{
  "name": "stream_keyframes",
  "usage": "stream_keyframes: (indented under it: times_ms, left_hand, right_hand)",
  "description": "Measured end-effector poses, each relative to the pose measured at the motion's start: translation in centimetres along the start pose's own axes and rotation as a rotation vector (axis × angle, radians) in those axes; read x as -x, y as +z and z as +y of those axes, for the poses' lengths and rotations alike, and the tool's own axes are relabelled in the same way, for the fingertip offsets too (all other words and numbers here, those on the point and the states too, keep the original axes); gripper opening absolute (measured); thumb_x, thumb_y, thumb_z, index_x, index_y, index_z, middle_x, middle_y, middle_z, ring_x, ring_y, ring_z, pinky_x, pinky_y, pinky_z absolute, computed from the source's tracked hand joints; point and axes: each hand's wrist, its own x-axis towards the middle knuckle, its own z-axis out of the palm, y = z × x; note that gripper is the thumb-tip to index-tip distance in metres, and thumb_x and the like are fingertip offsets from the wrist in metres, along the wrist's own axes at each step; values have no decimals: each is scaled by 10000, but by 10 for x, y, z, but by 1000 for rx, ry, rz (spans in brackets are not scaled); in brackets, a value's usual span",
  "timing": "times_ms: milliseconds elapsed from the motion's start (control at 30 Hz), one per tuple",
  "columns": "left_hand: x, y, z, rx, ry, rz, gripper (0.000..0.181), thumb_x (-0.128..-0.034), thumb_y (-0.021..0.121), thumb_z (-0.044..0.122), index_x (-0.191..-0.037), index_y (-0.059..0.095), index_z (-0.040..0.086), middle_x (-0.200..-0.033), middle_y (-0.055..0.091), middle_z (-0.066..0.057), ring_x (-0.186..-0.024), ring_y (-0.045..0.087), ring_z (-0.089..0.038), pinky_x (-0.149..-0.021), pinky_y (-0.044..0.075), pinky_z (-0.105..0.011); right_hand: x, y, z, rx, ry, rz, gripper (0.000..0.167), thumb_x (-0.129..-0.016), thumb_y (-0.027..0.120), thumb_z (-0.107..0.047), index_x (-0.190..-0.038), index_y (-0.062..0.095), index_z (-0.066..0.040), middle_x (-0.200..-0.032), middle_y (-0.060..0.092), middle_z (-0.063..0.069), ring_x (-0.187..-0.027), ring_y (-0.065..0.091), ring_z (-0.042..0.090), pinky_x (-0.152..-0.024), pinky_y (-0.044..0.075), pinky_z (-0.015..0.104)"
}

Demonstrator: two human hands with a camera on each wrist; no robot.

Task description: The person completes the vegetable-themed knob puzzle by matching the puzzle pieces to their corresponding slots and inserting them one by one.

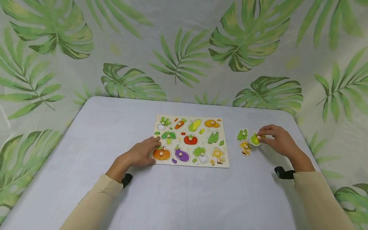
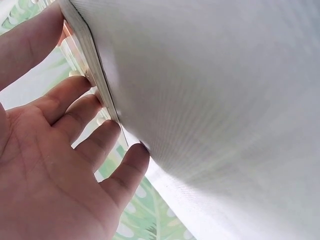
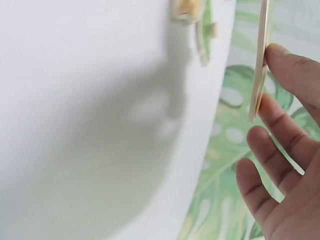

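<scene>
A wooden vegetable puzzle board [image 1: 225, 160] lies on the table, with several knobbed pieces set in it. Along its left edge rests my left hand [image 1: 142, 152], thumb near the front corner and fingertips touching the side; in the left wrist view the fingers [image 2: 95, 145] are only slightly bent. To the right of the board, my right hand [image 1: 277, 138] pinches a corn puzzle piece [image 1: 254, 140] between thumb and finger. The right wrist view shows that piece [image 3: 260, 65] edge-on, raised off the table. Beside it lie an asparagus piece [image 1: 242, 135] and a mushroom piece [image 1: 245, 148].
A white cloth covers the table [image 1: 184, 195]. Behind it hangs a leaf-patterned curtain [image 1: 184, 86]. On the board, the corn picture [image 1: 195, 125], asparagus picture [image 1: 213, 137] and mushroom picture [image 1: 218, 155] show no knobs.
</scene>
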Motion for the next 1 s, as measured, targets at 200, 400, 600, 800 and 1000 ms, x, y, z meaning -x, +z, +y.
stream_keyframes:
  times_ms: [200, 400, 600, 800, 1000]
  left_hand:
    - [0, 6, 1, 9, -9, -11, 678, -861, 719, 166, -1478, 451, 76, -1647, 279, -91, -1541, 211, -341, -1222, 251, -577]
    - [-1, 3, 1, 4, -13, -6, 675, -867, 713, 167, -1481, 447, 77, -1648, 277, -90, -1544, 206, -336, -1226, 245, -572]
    - [-1, 1, 1, 1, 2, -7, 679, -866, 712, 174, -1481, 445, 71, -1647, 276, -98, -1543, 206, -340, -1223, 246, -579]
    - [-1, -2, 2, 2, -3, -2, 684, -863, 713, 175, -1483, 442, 70, -1648, 274, -100, -1544, 202, -340, -1222, 238, -589]
    - [0, -4, 3, 6, -5, -4, 673, -864, 715, 168, -1476, 453, 69, -1645, 281, -102, -1542, 206, -343, -1224, 240, -581]
  right_hand:
    - [-19, -2, -15, -2, -7, -22, 213, -881, 732, -136, -1071, 752, -40, -1214, 626, 218, -1149, 541, 448, -896, 463, 639]
    - [-41, 2, -28, -21, 16, -63, 243, -910, 708, -158, -1117, 736, -35, -1272, 593, 222, -1205, 518, 439, -965, 454, 650]
    - [-62, 7, -48, -20, 25, -134, 254, -927, 685, -163, -1146, 728, -42, -1311, 567, 220, -1240, 495, 432, -985, 455, 626]
    - [-84, 17, -69, -34, -10, -165, 244, -927, 684, -149, -1143, 734, -47, -1326, 562, 212, -1267, 481, 424, -1044, 413, 621]
    - [-102, 35, -88, -53, -43, -201, 236, -928, 686, -160, -1129, 743, -50, -1314, 574, 209, -1262, 497, 415, -1054, 419, 604]
